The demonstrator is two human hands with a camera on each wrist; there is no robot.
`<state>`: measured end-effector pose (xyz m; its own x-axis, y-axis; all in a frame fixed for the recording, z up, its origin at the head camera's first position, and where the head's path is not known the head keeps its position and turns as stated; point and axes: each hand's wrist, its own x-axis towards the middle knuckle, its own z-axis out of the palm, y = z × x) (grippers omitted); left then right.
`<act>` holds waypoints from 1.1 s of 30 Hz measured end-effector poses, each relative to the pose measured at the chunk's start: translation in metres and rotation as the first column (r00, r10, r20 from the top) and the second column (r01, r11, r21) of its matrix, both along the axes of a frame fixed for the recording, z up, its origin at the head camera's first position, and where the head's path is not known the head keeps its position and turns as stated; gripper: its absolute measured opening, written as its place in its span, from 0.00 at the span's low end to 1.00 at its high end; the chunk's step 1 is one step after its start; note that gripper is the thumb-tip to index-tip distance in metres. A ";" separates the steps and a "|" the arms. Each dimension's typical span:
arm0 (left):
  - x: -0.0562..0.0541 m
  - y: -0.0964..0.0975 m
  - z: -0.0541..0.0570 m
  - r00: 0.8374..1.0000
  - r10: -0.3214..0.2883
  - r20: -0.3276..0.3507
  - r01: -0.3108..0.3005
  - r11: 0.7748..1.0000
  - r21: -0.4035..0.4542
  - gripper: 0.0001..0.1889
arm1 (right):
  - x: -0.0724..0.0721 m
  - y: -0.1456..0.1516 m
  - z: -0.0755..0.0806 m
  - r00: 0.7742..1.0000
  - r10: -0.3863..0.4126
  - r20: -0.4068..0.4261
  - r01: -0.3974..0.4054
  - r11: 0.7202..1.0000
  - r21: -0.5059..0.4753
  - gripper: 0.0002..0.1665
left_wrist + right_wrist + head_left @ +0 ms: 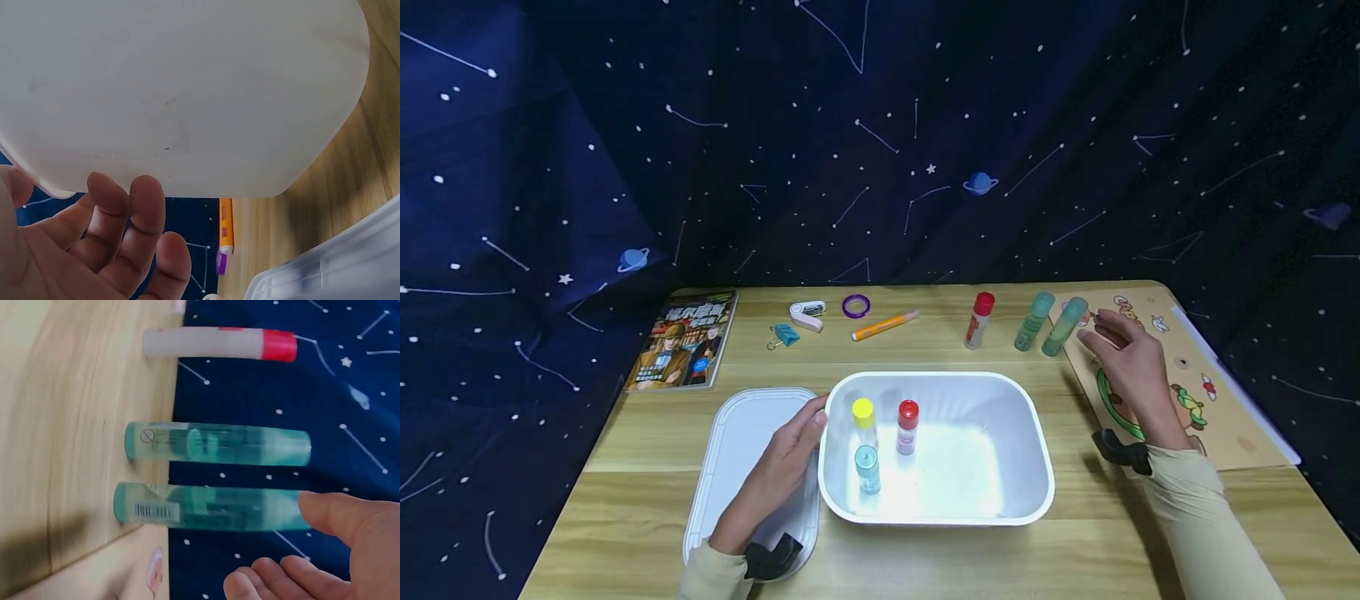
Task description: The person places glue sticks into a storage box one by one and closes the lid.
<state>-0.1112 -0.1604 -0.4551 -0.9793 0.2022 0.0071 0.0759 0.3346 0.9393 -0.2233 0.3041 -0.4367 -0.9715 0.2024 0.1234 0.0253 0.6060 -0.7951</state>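
Note:
My left hand (pixel 792 442) holds the left rim of a white plastic bin (pixel 936 517), thumb at the rim and fingers against the outer wall (pixel 187 94). Inside the bin, toward its left, stand a yellow-capped glue bottle (pixel 865 421), a teal one (pixel 867 471) and a red-capped one (pixel 907 427). On the right, my right hand (pixel 1126 358) is beside the rightmost green glue bottle (pixel 206 506); the thumb overlaps its cap, fingers apart. A second green glue bottle (pixel 1034 322) and a red-capped glue bottle (pixel 979 321) stand upright to its left.
A white lid (pixel 745 417) lies under my left forearm. Toward the back are a comic book (pixel 685 342), a stapler (pixel 807 315), a teal binder clip (pixel 784 336), a purple ring (pixel 856 306) and an orange marker (pixel 883 326). A brown cartoon folder (pixel 1232 417) lies beneath my right hand.

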 end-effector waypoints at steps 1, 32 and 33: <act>0.000 0.000 0.000 1.000 -0.001 0.000 0.001 1.000 0.001 0.25 | -0.005 -0.001 -0.002 1.000 0.000 0.000 0.000 1.000 -0.003 0.41; 0.000 0.000 -0.001 1.000 0.003 -0.018 -0.003 1.000 -0.011 0.25 | 0.015 -0.034 0.082 0.990 -0.005 -0.143 0.026 0.989 0.147 0.30; 0.000 0.000 -0.001 1.000 0.002 -0.020 -0.002 1.000 -0.009 0.25 | 0.020 -0.039 0.089 0.988 0.008 -0.154 0.015 0.990 0.142 0.30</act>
<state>-0.1110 -0.1601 -0.4565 -0.9794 0.2002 0.0244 0.0935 0.3434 0.9345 -0.2037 0.2652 -0.3480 -0.9379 0.1754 0.2993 -0.0883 0.7135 -0.6950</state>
